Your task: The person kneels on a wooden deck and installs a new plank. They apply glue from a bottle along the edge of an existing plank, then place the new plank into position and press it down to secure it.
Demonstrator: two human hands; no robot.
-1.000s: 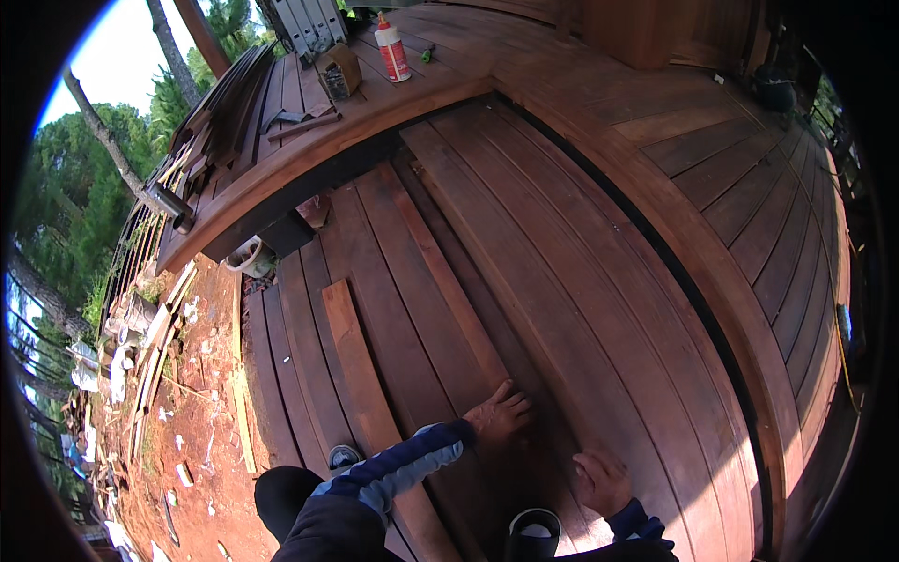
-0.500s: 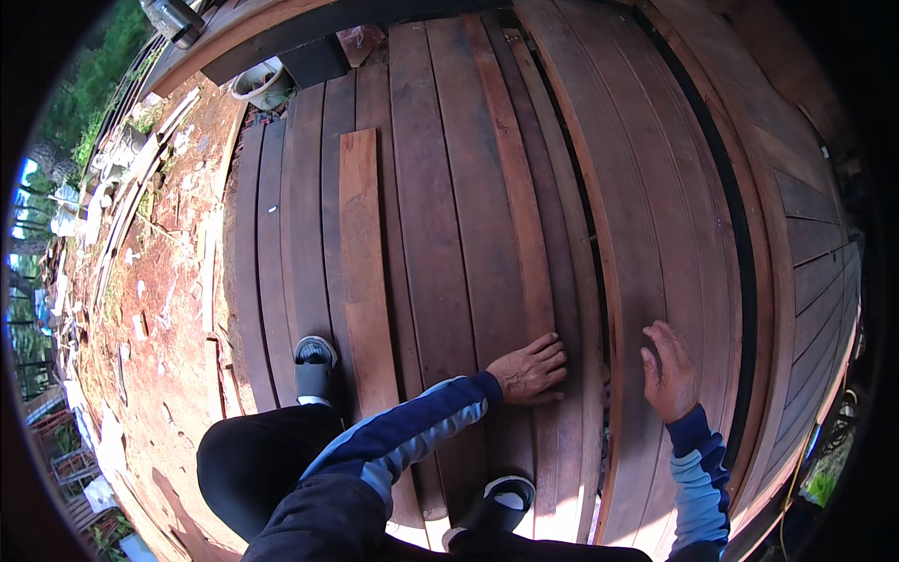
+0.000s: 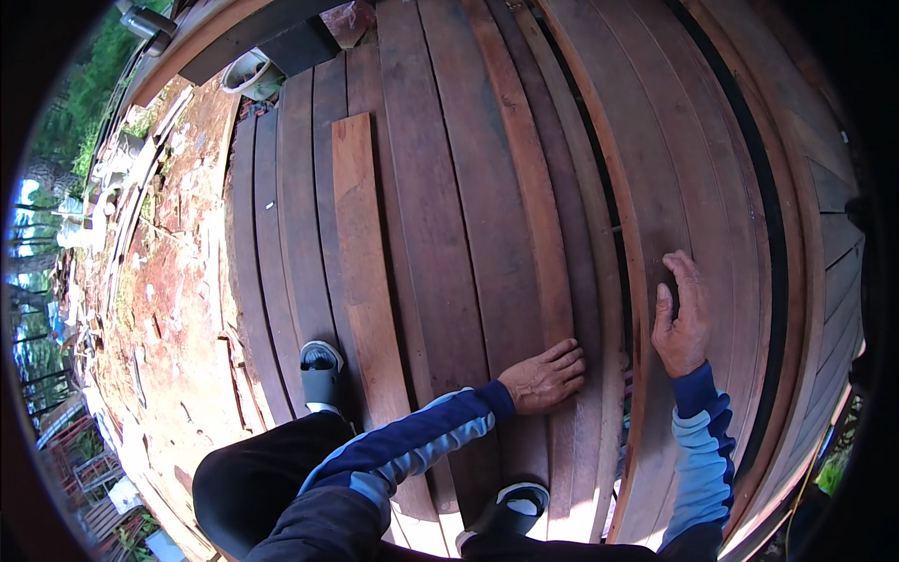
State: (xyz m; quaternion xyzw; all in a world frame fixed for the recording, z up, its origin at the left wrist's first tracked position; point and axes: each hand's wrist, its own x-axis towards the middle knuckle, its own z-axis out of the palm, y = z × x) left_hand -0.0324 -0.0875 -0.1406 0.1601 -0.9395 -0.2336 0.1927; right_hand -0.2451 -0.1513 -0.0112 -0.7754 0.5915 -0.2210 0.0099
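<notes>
On the stacked planks (image 3: 468,215) both hands rest palm down: two hands, two dark sandals, one paler short board, one white bucket.

Left hand (image 3: 544,377) lies flat on a reddish plank at about 6 o'clock, fingers spread and pointing toward 2 o'clock, gripping nothing. Right hand (image 3: 681,318) sits at about 4 o'clock, just across a dark gap (image 3: 618,281) between planks, fingers stretched toward 12 o'clock and thumb out to the side, pressed against the thin raised edge of the next plank; it is open too, and I cannot tell whether the fingertips hook over anything.

One sandal (image 3: 321,373) stands at 7 o'clock beside the short board (image 3: 361,253), the other sandal (image 3: 511,506) at 6 o'clock, below the left hand. The bucket (image 3: 251,73) sits at 11 o'clock, at the far end of the planks, next to bare red earth (image 3: 169,309).

Compared with half a second ago, the left hand has hardly shifted on its plank, while the right hand has slid a little farther up along the edge, its fingers straighter. The view has drawn nearer to the wood; a second ago a raised deck with a can on it filled the top, and that is gone from sight now.

The planks are long, narrow, dark brown to red, smooth with a fine lengthwise grain, lying side by side. The short board is lighter, rougher and square-ended. Both sleeves are blue with paler blue bands.
</notes>
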